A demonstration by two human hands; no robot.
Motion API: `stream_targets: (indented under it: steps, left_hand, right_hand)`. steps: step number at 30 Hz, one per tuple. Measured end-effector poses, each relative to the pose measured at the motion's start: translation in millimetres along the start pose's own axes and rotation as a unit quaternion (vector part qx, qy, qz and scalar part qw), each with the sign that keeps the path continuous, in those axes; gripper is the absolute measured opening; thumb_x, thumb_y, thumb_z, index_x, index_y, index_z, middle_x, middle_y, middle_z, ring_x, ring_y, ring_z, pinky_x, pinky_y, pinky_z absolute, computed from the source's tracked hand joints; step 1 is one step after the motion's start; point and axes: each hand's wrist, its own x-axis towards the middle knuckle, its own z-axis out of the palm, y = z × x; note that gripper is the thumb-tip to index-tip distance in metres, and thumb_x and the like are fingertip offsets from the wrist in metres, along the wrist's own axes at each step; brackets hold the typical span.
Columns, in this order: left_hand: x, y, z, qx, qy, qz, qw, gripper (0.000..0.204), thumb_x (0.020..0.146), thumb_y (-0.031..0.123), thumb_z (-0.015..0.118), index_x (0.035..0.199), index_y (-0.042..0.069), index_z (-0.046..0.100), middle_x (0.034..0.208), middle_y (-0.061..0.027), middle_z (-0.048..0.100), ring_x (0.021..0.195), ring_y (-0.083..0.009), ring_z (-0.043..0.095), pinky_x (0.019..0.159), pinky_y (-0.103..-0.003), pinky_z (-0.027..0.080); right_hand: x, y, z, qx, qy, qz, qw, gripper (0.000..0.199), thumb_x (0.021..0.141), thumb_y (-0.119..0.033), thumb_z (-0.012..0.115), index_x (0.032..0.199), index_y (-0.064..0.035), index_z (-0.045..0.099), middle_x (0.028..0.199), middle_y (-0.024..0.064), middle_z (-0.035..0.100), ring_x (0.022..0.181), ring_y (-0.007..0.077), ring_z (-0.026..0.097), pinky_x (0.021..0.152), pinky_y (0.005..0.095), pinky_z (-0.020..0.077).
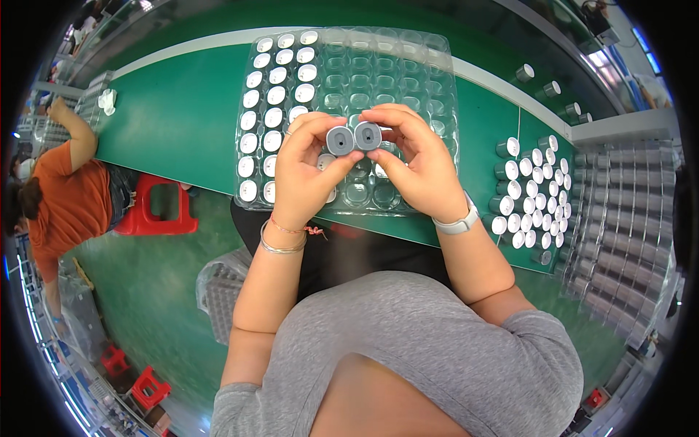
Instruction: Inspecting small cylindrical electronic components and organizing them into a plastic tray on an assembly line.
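Over a clear plastic tray (444,95), my left hand (302,171) pinches a small grey oval housing (340,141) between thumb and fingers. A second grey oval housing (368,136) is gripped the same way by my right hand (422,164). Both housings sit side by side, nearly touching, their grey ends with a small dark hole facing me. White-ended pieces (248,142) fill pockets in the tray's left columns. Behind my hands, part of the tray is hidden.
The tray lies on a green table (171,120). Several white-ended grey pieces (539,186) stand grouped at right, beside stacked clear trays (619,233). A few more pieces (551,89) rest beyond the table's far rim. At left, a person in orange (62,182) is near a red stool (156,207).
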Motion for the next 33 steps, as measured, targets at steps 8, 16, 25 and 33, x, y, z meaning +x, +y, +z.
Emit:
stream_targets:
  steps: [8,16,25,33]
  left_hand:
    - [9.5,-4.3,5.1,-0.003,0.007,0.019,1.0,0.042,0.072,-0.008,0.076,0.111,0.0,0.062,0.109,-0.0059,0.052,0.095,-0.0139,0.056,0.085,-0.027,0.049]
    - [0.1,5.6,-17.5,0.047,0.022,0.015,0.999,0.04,0.072,-0.002,0.077,0.109,0.003,0.062,0.107,-0.0064,0.054,0.097,-0.0172,0.056,0.087,-0.03,0.047]
    - [-5.9,15.2,6.1,0.011,0.004,0.012,1.0,0.037,0.073,0.006,0.078,0.107,0.005,0.064,0.103,-0.0066,0.055,0.095,-0.0186,0.057,0.082,-0.031,0.048]
    - [-0.5,16.0,-5.6,0.032,-0.003,0.008,0.999,0.041,0.072,0.001,0.076,0.11,0.004,0.062,0.109,-0.0079,0.052,0.1,-0.0188,0.058,0.088,-0.031,0.051]
  right_hand:
    - [5.3,1.1,-5.3,0.018,0.005,0.001,1.0,0.044,0.083,0.013,0.057,0.125,0.0006,0.054,0.128,0.0124,0.05,0.12,0.0234,0.054,0.104,0.0364,0.0441]
    - [11.7,7.6,13.8,0.002,0.005,-0.011,1.0,0.044,0.081,0.005,0.061,0.124,-0.0052,0.058,0.128,0.0112,0.053,0.119,0.0253,0.054,0.097,0.0359,0.0468]
    - [-15.9,9.8,-4.7,0.025,0.021,0.017,0.999,0.044,0.088,0.008,0.053,0.132,0.0027,0.046,0.13,0.0143,0.053,0.122,0.0239,0.052,0.107,0.0354,0.0376]
    - [-1.6,15.8,-2.9,0.032,0.003,0.022,0.999,0.042,0.088,0.006,0.054,0.13,0.003,0.047,0.133,0.0132,0.047,0.123,0.0251,0.051,0.106,0.0368,0.0387]
